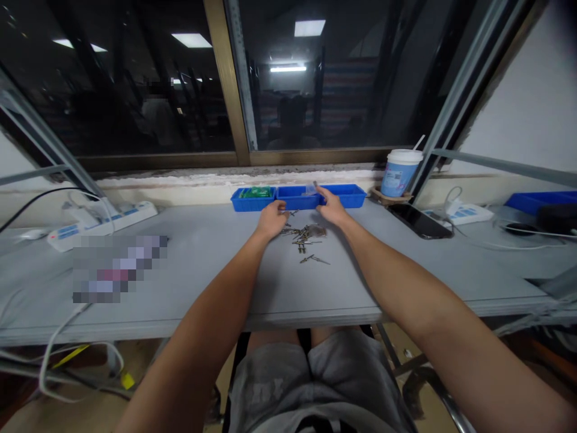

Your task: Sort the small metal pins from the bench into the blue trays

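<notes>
On the grey table before me lies a loose pile of thin metal pins with thicker ends, like pop rivets. My left hand rests at the pile's left edge, fingers curled; what they may hold is too small to make out. My right hand reaches over the front of the middle blue bin, with its fingertips at a small clear plastic bag. Green packets fill part of the left blue bin. Beside my right wrist is the right blue bin.
A lidded paper cup with a straw stands at the back right, near a black phone. Power strips and cables lie at both sides. A pixelated item lies on the left. Behind the bins is a window.
</notes>
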